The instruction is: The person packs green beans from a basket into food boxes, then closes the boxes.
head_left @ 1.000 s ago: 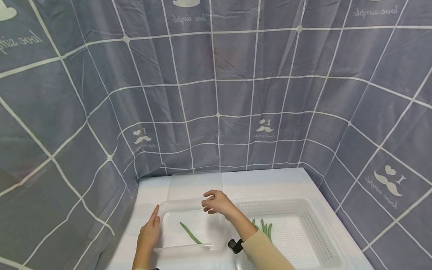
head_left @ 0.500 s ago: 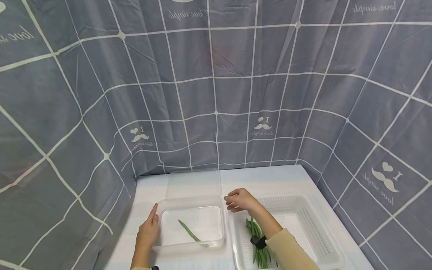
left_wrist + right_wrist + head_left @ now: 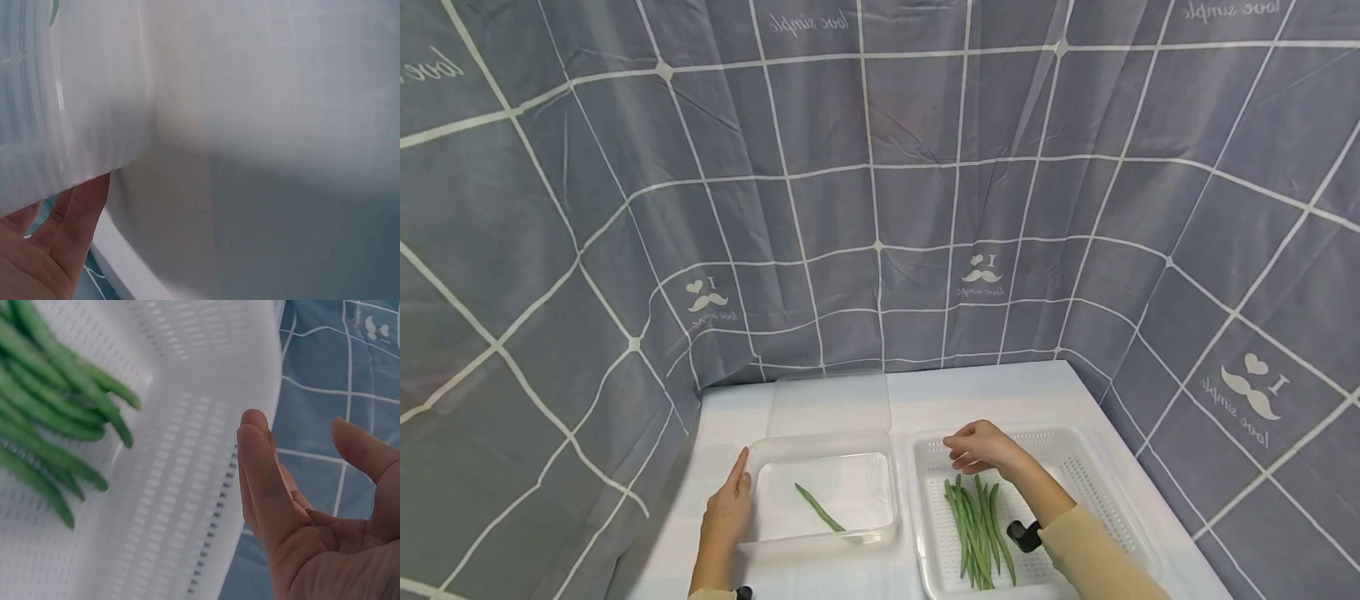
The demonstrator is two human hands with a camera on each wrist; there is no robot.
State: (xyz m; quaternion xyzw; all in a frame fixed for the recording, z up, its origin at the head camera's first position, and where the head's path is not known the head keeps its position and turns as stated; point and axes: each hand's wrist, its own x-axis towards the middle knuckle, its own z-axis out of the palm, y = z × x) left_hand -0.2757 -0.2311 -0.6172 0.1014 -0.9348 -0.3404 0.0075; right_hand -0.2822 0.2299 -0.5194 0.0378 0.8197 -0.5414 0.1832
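Note:
My left hand (image 3: 727, 505) rests against the left side of a clear plastic container (image 3: 820, 542), fingers straight along its wall; the left wrist view shows the fingertips (image 3: 92, 190) touching it. One green bean (image 3: 818, 507) lies inside that container. Over the far part of a white perforated basket (image 3: 1097, 500) hovers my right hand (image 3: 981, 448), holding nothing, with thumb and fingers apart in the right wrist view. Just below it, a bunch of green beans (image 3: 977, 533) lies in the left half of the basket.
Behind the container a clear flat lid (image 3: 829, 402) lies on the white table (image 3: 1000, 392). A grey checked curtain (image 3: 917, 208) encloses the table at the back and sides. The basket stands close to the container's right side.
My right hand has moved right from over the clear container to over the basket, uncovering the green beans there. My left hand has stayed at the container's side.

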